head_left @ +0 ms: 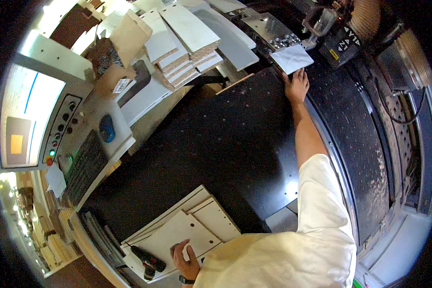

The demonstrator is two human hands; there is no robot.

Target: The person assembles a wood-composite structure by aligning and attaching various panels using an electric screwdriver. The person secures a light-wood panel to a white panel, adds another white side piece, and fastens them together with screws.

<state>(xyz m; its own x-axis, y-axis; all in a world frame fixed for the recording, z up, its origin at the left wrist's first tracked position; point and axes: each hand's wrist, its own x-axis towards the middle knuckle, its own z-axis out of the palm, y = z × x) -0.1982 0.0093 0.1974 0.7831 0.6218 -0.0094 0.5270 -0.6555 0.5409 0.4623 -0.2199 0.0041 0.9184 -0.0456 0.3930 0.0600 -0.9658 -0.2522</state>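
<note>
My right arm reaches far forward along a dark table (pixel 216 125). At its end my right hand (pixel 297 86) has its thumb and fingers at the near edge of a small white marbled panel (pixel 293 58), which lies against a metal machine fixture (pixel 273 31). My left hand (pixel 185 259), a dark watch on its wrist, is low in the view with loosely curled fingers apart and nothing seen in them. It is over or resting on white boards with drilled holes (pixel 177 230); contact is unclear. Beside it a black cordless drill (pixel 149 263) lies on the boards.
Stacked white panels (pixel 187 38) stand at the far left of the table. A control console with a lit screen (pixel 29 110), buttons, a keyboard (pixel 86 165) and a blue mouse (pixel 107 128) is at left. Ribbed hoses (pixel 408 57) and a metal rail (pixel 341 168) run along the right.
</note>
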